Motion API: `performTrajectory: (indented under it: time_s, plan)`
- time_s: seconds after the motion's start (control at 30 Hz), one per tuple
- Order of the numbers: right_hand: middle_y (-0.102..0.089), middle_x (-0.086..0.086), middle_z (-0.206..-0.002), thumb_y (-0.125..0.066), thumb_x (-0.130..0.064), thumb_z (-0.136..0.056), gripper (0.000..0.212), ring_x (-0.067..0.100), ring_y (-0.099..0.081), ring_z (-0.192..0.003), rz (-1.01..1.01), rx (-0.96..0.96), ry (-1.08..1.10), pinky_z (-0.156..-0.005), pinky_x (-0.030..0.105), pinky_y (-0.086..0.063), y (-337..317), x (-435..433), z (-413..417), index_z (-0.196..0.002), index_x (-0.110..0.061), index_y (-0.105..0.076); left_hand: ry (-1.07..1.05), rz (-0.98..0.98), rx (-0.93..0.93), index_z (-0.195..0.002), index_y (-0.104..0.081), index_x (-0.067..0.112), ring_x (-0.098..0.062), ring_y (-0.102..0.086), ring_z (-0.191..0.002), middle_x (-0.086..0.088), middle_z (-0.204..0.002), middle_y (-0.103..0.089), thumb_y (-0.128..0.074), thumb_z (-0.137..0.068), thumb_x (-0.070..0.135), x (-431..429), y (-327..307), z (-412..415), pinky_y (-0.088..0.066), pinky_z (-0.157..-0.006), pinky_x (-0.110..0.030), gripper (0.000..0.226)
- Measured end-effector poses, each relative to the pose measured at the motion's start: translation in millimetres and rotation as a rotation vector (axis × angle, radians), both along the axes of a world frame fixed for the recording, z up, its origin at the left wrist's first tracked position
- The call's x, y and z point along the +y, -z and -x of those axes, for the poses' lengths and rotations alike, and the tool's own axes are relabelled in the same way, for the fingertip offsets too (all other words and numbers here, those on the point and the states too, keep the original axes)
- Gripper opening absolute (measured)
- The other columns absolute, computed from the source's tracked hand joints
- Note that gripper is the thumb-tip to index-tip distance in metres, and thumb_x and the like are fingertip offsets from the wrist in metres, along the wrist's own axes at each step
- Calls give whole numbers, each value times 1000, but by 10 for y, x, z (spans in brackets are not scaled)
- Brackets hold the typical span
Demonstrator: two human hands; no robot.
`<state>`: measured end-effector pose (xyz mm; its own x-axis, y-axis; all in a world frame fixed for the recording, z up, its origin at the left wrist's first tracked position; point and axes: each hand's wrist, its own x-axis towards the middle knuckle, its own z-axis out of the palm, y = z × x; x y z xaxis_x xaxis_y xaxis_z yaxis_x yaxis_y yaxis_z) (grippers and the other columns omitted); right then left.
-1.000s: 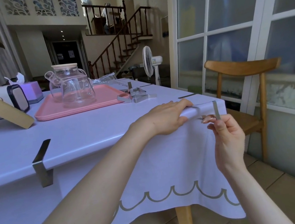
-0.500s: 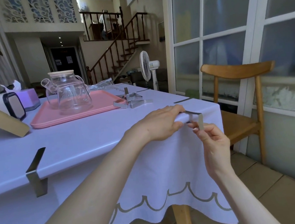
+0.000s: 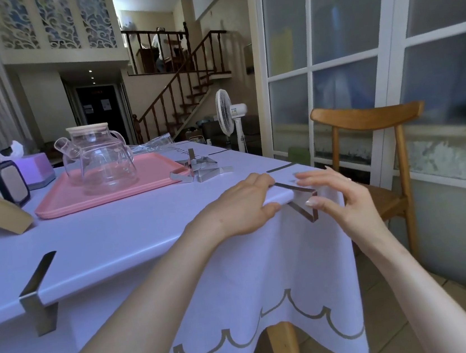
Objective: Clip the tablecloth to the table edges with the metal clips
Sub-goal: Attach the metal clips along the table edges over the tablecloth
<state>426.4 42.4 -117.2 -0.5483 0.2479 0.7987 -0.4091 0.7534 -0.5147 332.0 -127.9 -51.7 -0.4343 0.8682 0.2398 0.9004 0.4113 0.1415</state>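
Fingers point(image 3: 314, 179) of the right hand point(image 3: 343, 201) spread wide beside the metal clip point(image 3: 302, 200) seated over the table's near edge. Left hand point(image 3: 241, 207) presses the tablecloth point(image 3: 145, 234) flat, gripping nothing.

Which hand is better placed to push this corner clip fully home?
Probably the right hand: its open fingers sit against the metal clip, which looks only part-seated on the table edge. The left hand is busy pressing the tablecloth flat beside it.
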Motion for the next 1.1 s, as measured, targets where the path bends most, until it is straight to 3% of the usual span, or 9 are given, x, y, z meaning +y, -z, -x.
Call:
performTrajectory:
  time_s: [0.13,0.2,0.33,0.47,0.57,0.7,0.83,1.0,1.1]
  plan:
    - [-64,-21,-112,-64,-50,-73,27,11,-51,-120,55,-12,33,-107,53,-33,66,-1,27,-99,-44,-65,21,-11,-18,-132,-36,22,-21,-43,-119,-3,-134,-41,-43,-96,30,-15,4,-7,-29,-81,-24,37]
    - [-63,-20,-111,-67,-50,-69,31,13,-52,-117,94,-2,33,-103,50,-39,86,-37,34,-99,-45,-61,29,-5,-8,-132,-37,23,-22,-43,-118,-3,-133,-42,-43,-96,30,-13,7,-3,-30,-84,-25,37]
    - [-66,-18,-107,-68,-41,-68,31,11,-56,-112,148,48,6,-101,44,-40,100,-62,51,-93,-28,-56,34,3,6,-133,-37,24,-21,-43,-119,-2,-133,-42,-42,-96,30,0,4,9,-29,-84,-24,38]
    - [-66,-21,-105,-66,-44,-68,24,19,-54,-114,140,54,45,-100,31,-34,136,-28,113,-82,-33,-50,26,17,27,-137,-34,23,-20,-41,-122,-2,-136,-39,-42,-96,30,14,5,13,-31,-90,-27,42]
    - [-66,-21,-101,-64,-43,-67,24,13,-52,-112,134,79,76,-96,17,-27,138,-35,150,-77,-28,-49,18,30,46,-139,-32,21,-21,-40,-123,-2,-136,-38,-40,-97,31,27,9,11,-30,-91,-27,43]
    - [-62,-20,-94,-62,-47,-70,33,-7,-48,-100,40,137,171,-93,16,-26,129,-73,216,-73,-17,-51,-2,33,59,-141,-29,18,-21,-40,-125,-2,-140,-36,-40,-97,33,27,8,6,-30,-94,-27,47]
    - [-57,-21,-85,-61,-50,-71,33,-12,-45,-91,2,178,254,-87,10,-24,136,-96,281,-75,-19,-51,-8,31,59,-140,-30,16,-21,-40,-125,-3,-141,-36,-40,-97,34,24,12,10,-30,-93,-27,48]
    - [-58,-20,-83,-62,-53,-68,34,-9,-44,-89,15,173,285,-86,11,-24,116,-98,312,-79,-23,-50,5,46,85,-142,-28,18,-19,-35,-129,0,-145,-34,-39,-97,35,38,29,53,-31,-99,-29,49]
    - [-56,-20,-84,-74,-42,-67,31,-11,-43,-89,26,127,274,-87,17,-26,65,-70,303,-83,-25,-53,5,50,75,-143,-26,20,-17,-31,-131,1,-147,-32,-39,-97,35,46,26,72,-31,-102,-30,51]
